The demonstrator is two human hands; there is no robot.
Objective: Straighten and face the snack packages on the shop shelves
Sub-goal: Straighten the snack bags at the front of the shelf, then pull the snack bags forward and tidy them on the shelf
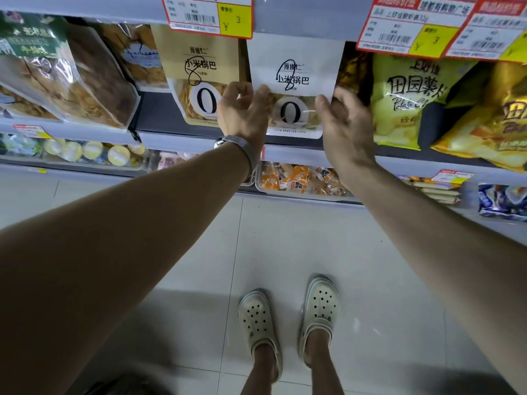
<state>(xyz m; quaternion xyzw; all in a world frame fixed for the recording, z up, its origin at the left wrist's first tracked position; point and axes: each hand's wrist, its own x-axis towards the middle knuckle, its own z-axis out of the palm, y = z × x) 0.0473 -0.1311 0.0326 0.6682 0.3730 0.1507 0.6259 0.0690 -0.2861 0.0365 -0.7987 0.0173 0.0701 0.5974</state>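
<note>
In the head view we look down along both bare forearms to a grey shop shelf (171,139) in the upper half of the frame. At upper centre, a white pouch (293,67) of paper-like material, with black lettering and a round clear window, stands upright with its front toward us. The left grip (242,109), with a silver mesh watch band (242,149) at the wrist, holds the white pouch's left edge, its thumb on the front and its fingers curled beside the edge. The right grip (345,124) holds the right edge, its thumb lying on the front and its fingers wrapped behind, out of sight. Just left of the white pouch stands a tan kraft pouch (199,67) of the same design, also facing front. To the right leans a yellow-green potato chip bag (405,98), and beyond it, at the right edge, a tilted gold-orange foil bag (490,124). In the upper left lies a slanted clear bag with a green label (57,75). Red-and-yellow price tags (208,15) hang from the shelf above. Below the grips a clear tub of orange-wrapped snacks (296,181) sits on a lower shelf. At lower centre we see pale perforated clogs (285,323) on a light tiled floor (370,266).
</note>
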